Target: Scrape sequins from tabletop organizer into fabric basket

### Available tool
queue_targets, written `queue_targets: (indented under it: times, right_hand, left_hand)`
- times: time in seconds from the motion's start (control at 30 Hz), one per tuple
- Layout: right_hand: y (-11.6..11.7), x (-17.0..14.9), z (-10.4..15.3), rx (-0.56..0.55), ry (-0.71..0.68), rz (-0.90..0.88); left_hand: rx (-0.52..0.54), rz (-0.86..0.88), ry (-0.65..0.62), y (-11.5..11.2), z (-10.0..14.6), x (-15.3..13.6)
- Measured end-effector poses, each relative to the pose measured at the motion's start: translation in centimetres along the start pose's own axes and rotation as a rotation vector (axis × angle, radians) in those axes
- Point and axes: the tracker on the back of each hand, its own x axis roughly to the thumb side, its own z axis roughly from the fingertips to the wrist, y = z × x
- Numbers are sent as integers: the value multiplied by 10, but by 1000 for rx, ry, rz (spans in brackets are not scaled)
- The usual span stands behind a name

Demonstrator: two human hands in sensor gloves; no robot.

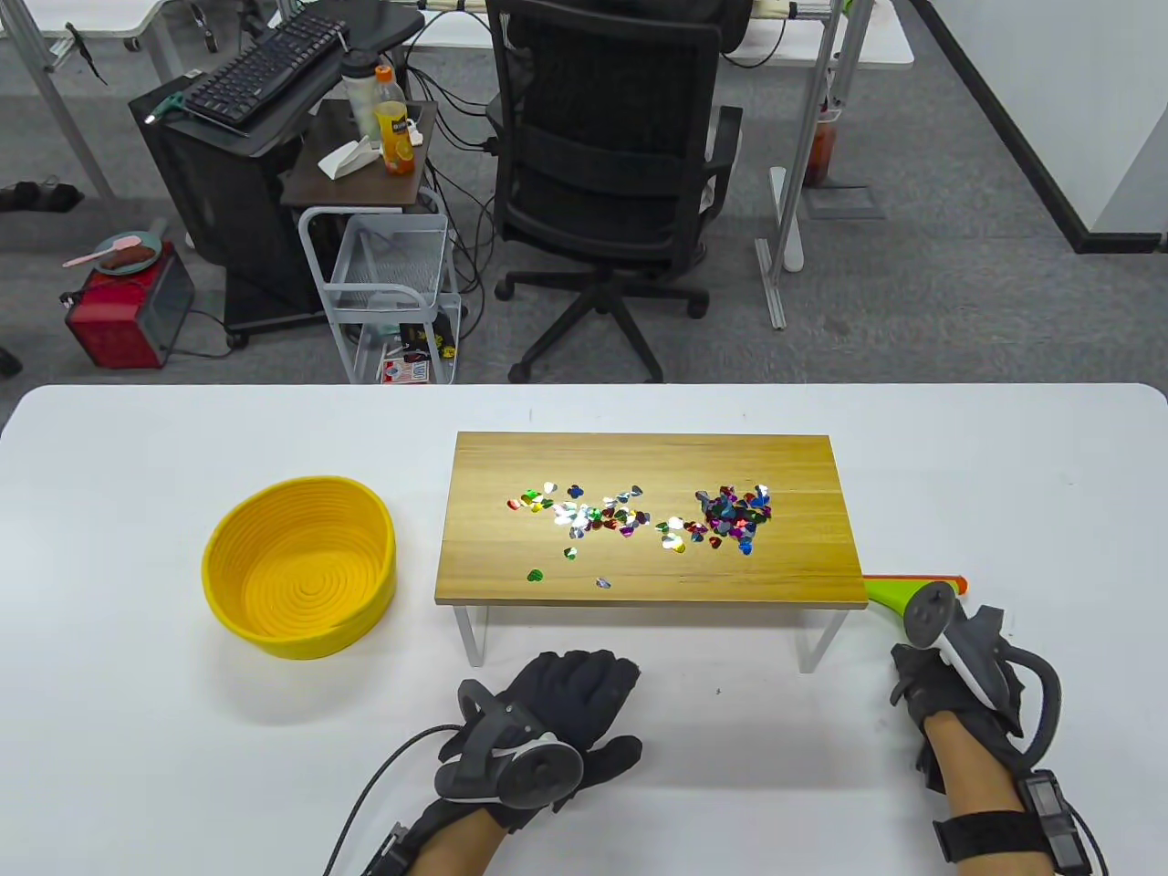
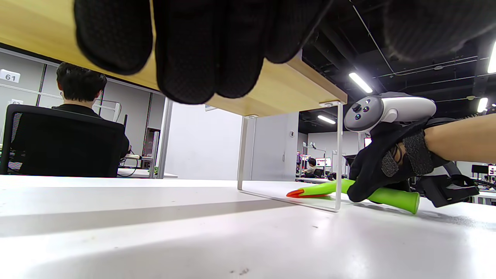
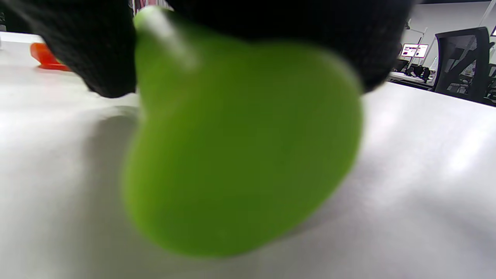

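Left hand (image 1: 547, 721) rests flat, holding nothing, on the near tabletop (image 1: 137, 730); right hand (image 1: 949, 675) grips the green scraper (image 2: 379, 195) handle; sequins (image 1: 639, 520) scattered on the wooden organizer (image 1: 484, 566), basket (image 1: 301, 566) to its left: likely featherlight, skittish, so sweep low, gently.

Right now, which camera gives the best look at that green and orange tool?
The left wrist view: it shows the scraper side-on, lying on the table, with the right hand gripping its green handle. The table view shows only part of it beside the wooden organizer. The right wrist view gives a blurred close-up of the handle end.
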Motion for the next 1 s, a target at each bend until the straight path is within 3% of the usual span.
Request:
queue_targets:
  times: [0.2,0.5,0.73,1.0]
  right_hand:
    - [-19,-7,7,-69,-14,-90]
    - [-109,-18,39,-265,-121,-306]
    - [-157,36,85,-398,-410,-255]
    - [-178,117,120,-441,-640,-33]
  left_hand:
    - [7,-6,-1,2,2,-1]
    - [3,-15,-2,2,1,0]
    - [-4,-19,-6,2,1,1]
    - [5,-18,-12,3,2,3]
